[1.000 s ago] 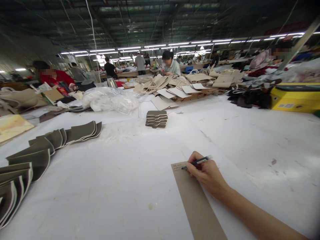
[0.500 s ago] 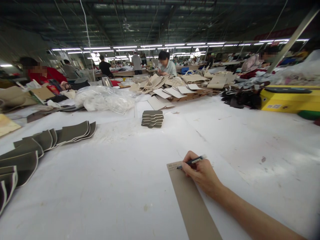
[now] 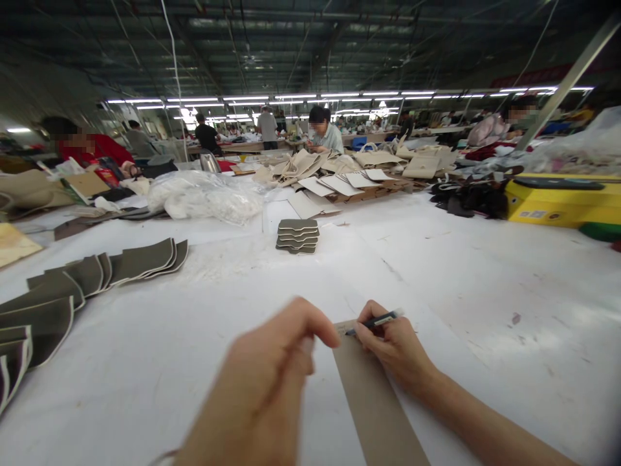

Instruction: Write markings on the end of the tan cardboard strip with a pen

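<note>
A long brown cardboard strip (image 3: 376,408) lies on the white table (image 3: 204,323) in front of me. My right hand (image 3: 395,349) is closed on a dark pen (image 3: 376,321), its tip on the strip's far end where small marks show. My left hand (image 3: 269,388) is raised close to the camera and blurred, fingers curled, fingertips near the strip's top left corner. Nothing is visible in it.
Fanned grey-green cut pieces (image 3: 87,278) lie at the left, and a small stack of them (image 3: 297,235) sits further back. Clear plastic bags (image 3: 206,194), beige fabric pieces (image 3: 334,178), a yellow box (image 3: 565,200) and several seated workers fill the far side.
My left hand has come into view from below and reached toward the strip's top corner. The right hand keeps the pen on the strip's far end.
</note>
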`<state>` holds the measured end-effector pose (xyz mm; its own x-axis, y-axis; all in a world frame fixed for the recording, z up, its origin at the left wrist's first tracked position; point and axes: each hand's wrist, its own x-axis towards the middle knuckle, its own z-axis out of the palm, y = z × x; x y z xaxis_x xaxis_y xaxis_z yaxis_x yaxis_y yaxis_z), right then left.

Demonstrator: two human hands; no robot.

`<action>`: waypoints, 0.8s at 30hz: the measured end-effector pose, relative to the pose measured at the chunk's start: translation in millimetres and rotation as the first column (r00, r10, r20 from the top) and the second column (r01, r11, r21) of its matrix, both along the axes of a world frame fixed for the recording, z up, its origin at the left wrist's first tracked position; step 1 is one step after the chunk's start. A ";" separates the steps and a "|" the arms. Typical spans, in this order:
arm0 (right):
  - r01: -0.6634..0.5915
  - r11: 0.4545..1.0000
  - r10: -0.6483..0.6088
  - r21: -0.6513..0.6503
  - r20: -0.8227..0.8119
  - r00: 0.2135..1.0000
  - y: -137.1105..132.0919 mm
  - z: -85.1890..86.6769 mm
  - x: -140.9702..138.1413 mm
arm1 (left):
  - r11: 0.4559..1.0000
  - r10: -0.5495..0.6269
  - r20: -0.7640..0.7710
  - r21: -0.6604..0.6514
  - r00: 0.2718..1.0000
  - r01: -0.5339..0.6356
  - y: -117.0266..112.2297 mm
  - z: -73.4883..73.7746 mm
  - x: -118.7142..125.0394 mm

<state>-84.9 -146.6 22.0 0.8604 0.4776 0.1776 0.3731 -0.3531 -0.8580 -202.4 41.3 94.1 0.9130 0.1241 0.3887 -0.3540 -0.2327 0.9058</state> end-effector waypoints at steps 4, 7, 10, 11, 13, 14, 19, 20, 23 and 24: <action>-0.007 1.000 0.007 -0.001 -0.004 1.000 0.1 -1.4 0.6 | 0.680 0.063 0.343 0.673 0.937 -0.292 -54.5 -59.2 -5.1; -0.010 1.000 0.010 -0.003 -0.005 1.000 0.3 -0.7 1.4 | 0.402 0.147 0.587 0.701 0.797 -0.590 -84.5 -107.7 -2.4; -0.013 1.000 0.013 -0.010 0.005 1.000 0.1 0.3 1.4 | 0.361 0.267 0.675 0.592 0.688 -0.721 -97.1 -131.7 1.4; -0.013 1.000 0.014 -0.013 0.009 1.000 -0.1 0.6 1.1 | 0.365 0.325 0.677 0.554 0.660 -0.748 -98.2 -134.2 2.3; -0.014 1.000 0.015 -0.020 0.015 1.000 -0.4 1.1 0.5 | 0.362 0.339 0.688 0.534 0.641 -0.764 -97.5 -134.6 3.2; -0.015 1.000 0.015 -0.024 0.019 1.000 -0.5 1.3 0.2 | 0.354 0.285 0.700 0.557 0.654 -0.751 -96.6 -133.8 3.2; -0.015 0.999 0.016 -0.036 0.020 1.000 0.1 1.9 0.3 | 0.334 0.299 0.725 0.529 0.620 -0.780 -97.4 -131.9 3.5; -0.017 0.999 0.018 -0.036 0.019 1.000 0.4 1.9 0.6 | 0.329 0.306 0.735 0.514 0.604 -0.792 -98.0 -131.8 3.9; -0.019 0.999 0.020 -0.036 0.019 1.000 1.0 1.6 1.7 | 0.301 0.172 0.765 0.560 0.621 -0.772 -95.7 -131.0 4.6; -0.019 0.999 0.019 -0.037 0.019 1.000 1.0 1.3 1.8 | 0.291 0.137 0.765 0.576 0.629 -0.764 -94.0 -130.7 4.6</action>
<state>-83.1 -145.6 23.3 0.8478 0.5003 0.1758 0.3960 -0.3769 -0.8373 -197.9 -52.7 -36.6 0.4241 -0.2068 0.8817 -0.1748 -0.9740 -0.1444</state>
